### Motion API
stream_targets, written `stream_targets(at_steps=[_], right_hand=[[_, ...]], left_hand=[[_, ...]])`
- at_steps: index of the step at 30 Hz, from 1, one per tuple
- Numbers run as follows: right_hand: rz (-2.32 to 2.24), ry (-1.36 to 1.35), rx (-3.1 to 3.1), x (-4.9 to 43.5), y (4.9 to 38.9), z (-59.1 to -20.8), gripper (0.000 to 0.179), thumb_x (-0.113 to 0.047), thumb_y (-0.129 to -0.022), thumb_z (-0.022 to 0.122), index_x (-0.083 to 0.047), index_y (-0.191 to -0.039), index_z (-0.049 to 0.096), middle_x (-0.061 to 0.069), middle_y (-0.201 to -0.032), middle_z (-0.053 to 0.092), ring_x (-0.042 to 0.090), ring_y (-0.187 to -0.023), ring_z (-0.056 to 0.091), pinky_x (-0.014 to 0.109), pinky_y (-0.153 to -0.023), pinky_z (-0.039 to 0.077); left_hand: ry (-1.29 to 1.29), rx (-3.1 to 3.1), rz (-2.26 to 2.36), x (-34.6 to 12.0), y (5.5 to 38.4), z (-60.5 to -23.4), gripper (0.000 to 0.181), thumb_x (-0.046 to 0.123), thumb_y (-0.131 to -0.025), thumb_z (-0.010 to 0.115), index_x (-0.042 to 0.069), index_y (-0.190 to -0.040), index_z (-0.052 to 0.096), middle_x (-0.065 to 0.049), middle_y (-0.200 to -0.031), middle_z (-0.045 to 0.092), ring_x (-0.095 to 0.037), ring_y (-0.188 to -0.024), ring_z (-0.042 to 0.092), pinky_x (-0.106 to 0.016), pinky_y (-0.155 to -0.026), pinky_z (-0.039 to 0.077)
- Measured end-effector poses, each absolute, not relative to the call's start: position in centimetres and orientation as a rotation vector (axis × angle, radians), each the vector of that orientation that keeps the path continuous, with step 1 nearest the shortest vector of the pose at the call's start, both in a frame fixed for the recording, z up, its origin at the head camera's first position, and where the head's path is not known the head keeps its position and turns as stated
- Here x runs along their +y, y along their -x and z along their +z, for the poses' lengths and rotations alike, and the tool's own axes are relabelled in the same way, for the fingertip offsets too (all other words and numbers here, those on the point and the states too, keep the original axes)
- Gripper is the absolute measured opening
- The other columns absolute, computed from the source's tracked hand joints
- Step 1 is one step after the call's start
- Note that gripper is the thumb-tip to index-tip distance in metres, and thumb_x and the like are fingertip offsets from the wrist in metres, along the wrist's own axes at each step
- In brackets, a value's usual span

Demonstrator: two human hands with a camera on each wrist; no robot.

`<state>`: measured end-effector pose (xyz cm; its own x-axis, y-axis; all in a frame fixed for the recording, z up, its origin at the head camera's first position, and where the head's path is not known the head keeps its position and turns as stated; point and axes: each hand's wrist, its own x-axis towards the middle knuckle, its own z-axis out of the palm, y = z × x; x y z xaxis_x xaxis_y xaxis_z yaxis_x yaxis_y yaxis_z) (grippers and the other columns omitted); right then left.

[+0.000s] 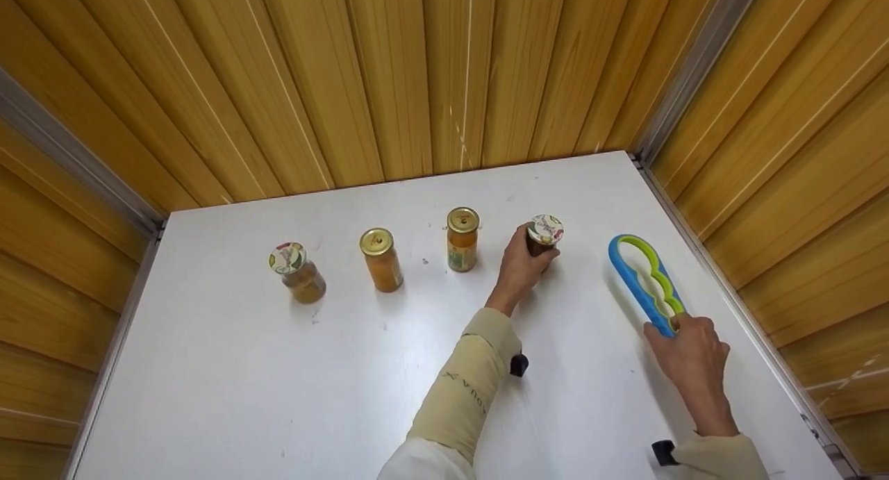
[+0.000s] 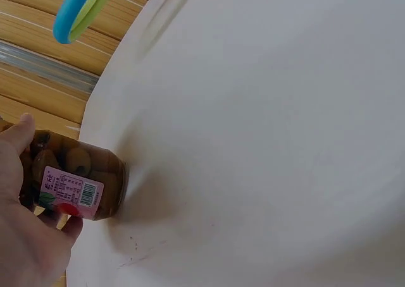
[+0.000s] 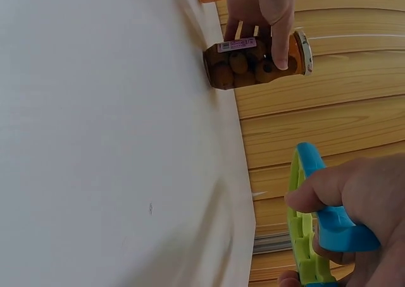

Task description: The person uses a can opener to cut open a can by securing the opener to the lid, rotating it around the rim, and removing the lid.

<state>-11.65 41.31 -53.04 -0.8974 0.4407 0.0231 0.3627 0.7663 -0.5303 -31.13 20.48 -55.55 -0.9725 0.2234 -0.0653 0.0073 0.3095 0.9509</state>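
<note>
"What's nearest?"

"The right hand [image 1: 692, 351], gripping one end of the opener [image 1: 633, 282]. That's raised off the table [image 1: 347, 369] and touches no jar."

"And beyond it?"

"The left hand [image 1: 519, 265], thumb and fingers wrapped round the dark jar [image 2: 79, 164], upright at the right end of the row. Its lid [image 1: 547, 228] is on. Whether its base touches the table, I can't tell."

"Anything opened?"

"Not that I can see. The pale jar [image 1: 302, 278], the orange jar [image 1: 382, 265] and, a little farther off, the green-label jar [image 1: 462, 244] stand apart to the left, all lidded."

"So how far along?"

"Early, I'd judge. Opener and dark jar are both in hand, but well apart. If lids are to come off, all four are left."
</note>
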Motion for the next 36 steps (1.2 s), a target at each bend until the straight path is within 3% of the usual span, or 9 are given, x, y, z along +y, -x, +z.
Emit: stream_targets(at_steps=[25, 36], right_hand=[[0.782, 0.530, -2.751, 38.7, 12.1, -52.3, 0.047, -0.022, -0.094, 0.074, 0.020, -0.110, 0.061, 0.035, -0.104, 0.053, 0.050, -0.098, 0.052, 0.058, -0.078, 0.031], [0.777, 0.427, -2.700, 36.9, 11.8, -51.7, 0.040, -0.018, -0.092, 0.076, 0.017, -0.105, 0.063, 0.035, -0.103, 0.054, 0.049, -0.093, 0.054, 0.060, -0.079, 0.034]], left_hand=[[-0.286, 2.239, 1.692, 15.4, 27.6, -56.1, 0.075, 0.020, -0.091, 0.082, 0.016, -0.155, 0.043, 0.004, -0.147, 0.054, -0.012, -0.138, 0.046, -0.035, -0.117, 0.035], [-0.353, 2.241, 1.675, 13.0, 26.0, -56.3, 0.074, 0.017, -0.089, 0.083, 0.017, -0.153, 0.046, 0.003, -0.148, 0.054, -0.013, -0.138, 0.047, -0.035, -0.117, 0.036]])
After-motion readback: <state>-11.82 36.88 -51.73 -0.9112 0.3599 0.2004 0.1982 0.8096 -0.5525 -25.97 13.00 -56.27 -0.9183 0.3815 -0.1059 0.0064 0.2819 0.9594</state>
